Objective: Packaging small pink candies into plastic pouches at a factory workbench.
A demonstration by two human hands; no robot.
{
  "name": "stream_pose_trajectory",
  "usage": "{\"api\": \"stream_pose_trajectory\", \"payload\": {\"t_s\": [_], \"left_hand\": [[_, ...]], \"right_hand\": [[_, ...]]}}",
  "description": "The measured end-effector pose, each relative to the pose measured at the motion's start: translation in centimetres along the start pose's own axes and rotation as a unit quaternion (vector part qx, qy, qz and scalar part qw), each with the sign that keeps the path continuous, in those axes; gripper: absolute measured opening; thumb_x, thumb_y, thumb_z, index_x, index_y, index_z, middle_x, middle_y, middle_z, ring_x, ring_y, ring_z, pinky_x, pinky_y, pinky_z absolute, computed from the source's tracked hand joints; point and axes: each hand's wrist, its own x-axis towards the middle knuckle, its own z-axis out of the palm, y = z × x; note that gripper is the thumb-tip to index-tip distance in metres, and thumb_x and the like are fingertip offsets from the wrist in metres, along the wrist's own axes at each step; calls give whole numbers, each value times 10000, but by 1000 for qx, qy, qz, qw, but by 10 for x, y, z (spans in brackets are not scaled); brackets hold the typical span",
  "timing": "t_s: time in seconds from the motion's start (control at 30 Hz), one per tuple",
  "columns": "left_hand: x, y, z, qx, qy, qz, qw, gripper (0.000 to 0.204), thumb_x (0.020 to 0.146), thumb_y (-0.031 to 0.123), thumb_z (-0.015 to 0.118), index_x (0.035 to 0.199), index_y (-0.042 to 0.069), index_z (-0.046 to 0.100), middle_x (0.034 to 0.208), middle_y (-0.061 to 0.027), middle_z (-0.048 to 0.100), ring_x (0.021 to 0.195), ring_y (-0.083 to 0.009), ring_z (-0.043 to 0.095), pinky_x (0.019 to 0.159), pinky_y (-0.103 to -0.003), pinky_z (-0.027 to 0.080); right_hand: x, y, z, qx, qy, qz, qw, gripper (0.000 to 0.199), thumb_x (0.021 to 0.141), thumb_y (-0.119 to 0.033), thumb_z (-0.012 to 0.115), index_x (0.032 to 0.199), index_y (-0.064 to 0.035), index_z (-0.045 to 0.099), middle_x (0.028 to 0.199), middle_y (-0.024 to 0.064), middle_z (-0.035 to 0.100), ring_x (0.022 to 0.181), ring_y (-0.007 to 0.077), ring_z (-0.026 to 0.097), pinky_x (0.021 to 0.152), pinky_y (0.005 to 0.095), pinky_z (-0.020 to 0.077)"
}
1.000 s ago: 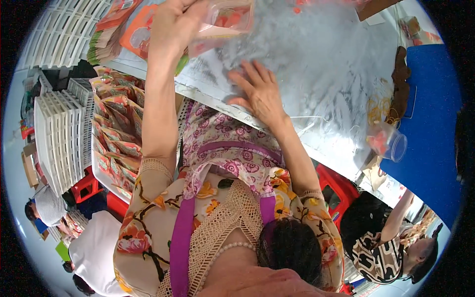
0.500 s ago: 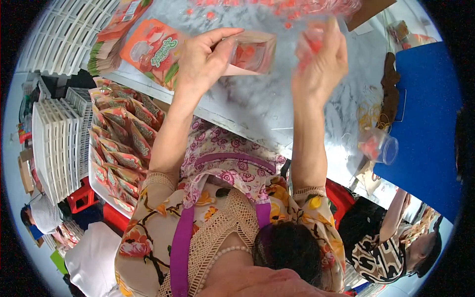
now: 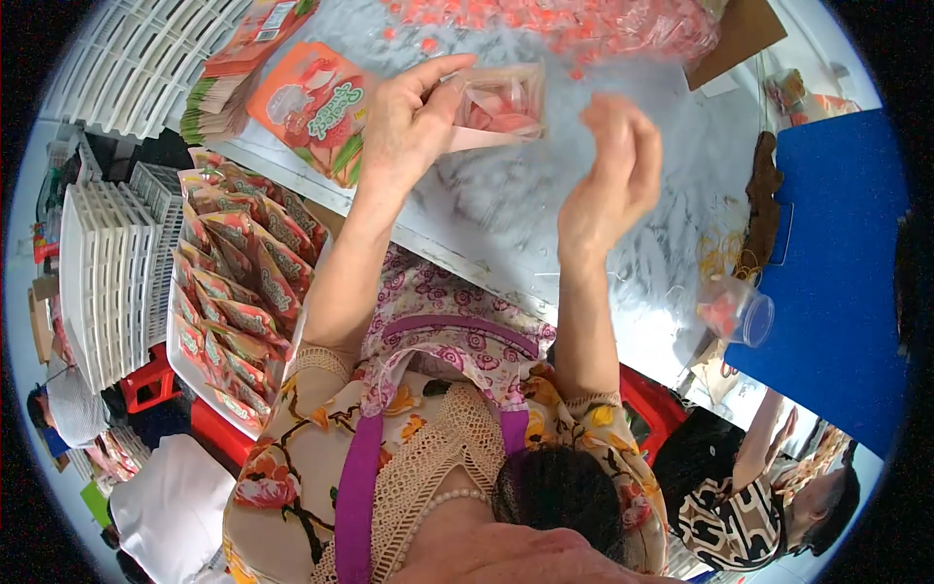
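Observation:
My left hand (image 3: 409, 122) is closed around the side of an opened pouch (image 3: 491, 141), whose pale mouth is held wide like a box. Inside it lie several small pink-red wrapped pieces (image 3: 501, 109). To the right of the pouch, my right hand (image 3: 613, 180) hovers over the table, slightly blurred. Its fingers are loosely bent and apart, and nothing shows in them. Beside my left wrist, flat orange-red printed pouches (image 3: 309, 102) with a strawberry picture lie on the table.
A heap of red wrapped pieces (image 3: 632, 29) spreads along the far side of the marbled table (image 3: 486, 209). Stacked pouches (image 3: 229, 83) lie at far left. A white crate (image 3: 180, 355) of filled pouches stands below left. A clear cup (image 3: 739, 311) sits by a blue board (image 3: 837, 253) at right.
My right hand came down and slightly left, and the red pieces it held are gone from it. More pieces now show in the pouch in my left hand.

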Motion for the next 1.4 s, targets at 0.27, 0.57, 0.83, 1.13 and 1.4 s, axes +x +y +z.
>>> {"api": "stream_pose_trajectory", "payload": {"t_s": [0.27,0.57,0.83,1.13,1.4], "left_hand": [[-20,10,25,-226,-36,-46,972,424,945,155,536,1316,-48,496,710,-14,590,564,-65,523,516,-225,430],[-6,-25,-14,26,68,106,992,323,940,138,587,1239,16,595,722,-3,584,696,-68,525,633,-224,446],[-22,-60,33,-297,36,39,953,71,886,31,604,826,0,627,914,2,578,789,-65,504,702,-203,404],[-15,-35,10,-414,98,74,902,121,904,114,638,823,30,608,758,44,561,611,-23,456,617,-155,363],[-21,-36,29,-306,108,99,941,145,946,139,578,847,39,612,720,22,575,605,-47,501,526,-203,415]], "right_hand": [[-44,26,-3,-199,-142,-103,964,579,747,-11,754,1285,-17,541,1199,126,595,920,191,590,869,348,491],[-23,35,-35,-125,-131,2,983,128,786,51,709,907,46,670,925,60,651,815,102,571,732,223,476],[-25,23,-21,-67,-71,62,993,98,760,52,730,818,10,663,830,31,658,791,88,583,696,214,468],[-1,20,-34,17,-125,-20,992,81,795,27,707,849,3,653,857,61,647,771,113,572,728,256,470],[-17,21,-2,18,-163,11,986,93,789,77,659,835,-3,656,810,60,648,703,110,580,619,260,480]]}}
